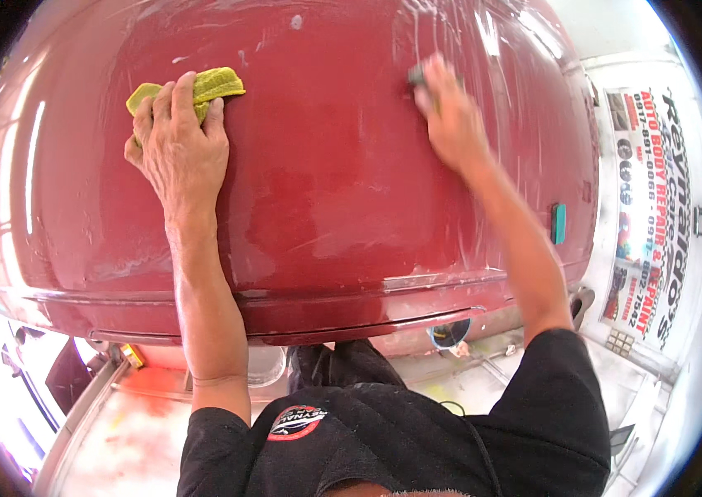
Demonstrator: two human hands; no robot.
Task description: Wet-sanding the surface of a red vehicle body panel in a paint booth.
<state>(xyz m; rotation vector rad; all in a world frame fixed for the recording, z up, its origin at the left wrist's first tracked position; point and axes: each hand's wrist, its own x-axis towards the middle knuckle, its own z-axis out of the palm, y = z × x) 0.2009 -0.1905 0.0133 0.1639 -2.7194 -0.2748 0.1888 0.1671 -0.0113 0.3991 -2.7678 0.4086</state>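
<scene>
A red car body panel (318, 166) with a wet sheen and whitish streaks spreads out in front of me. On its left part my left hand (177, 149) presses down, fingers curled over a folded yellow-green cloth (220, 84). My right arm reaches far forward to the right. There my right hand (453, 116), smeared by motion, grips a small dark block (417, 76) against the panel; the block's exact kind is too blurred to tell. Streaks of whitish liquid show just beyond it.
A teal and black block (559, 224) rests on the panel's right side. Below the near edge stand a clear container (266, 366) and a dark round bucket (450, 333). A printed banner (645, 207) hangs along the right wall. A yellow item (132, 356) lies lower left.
</scene>
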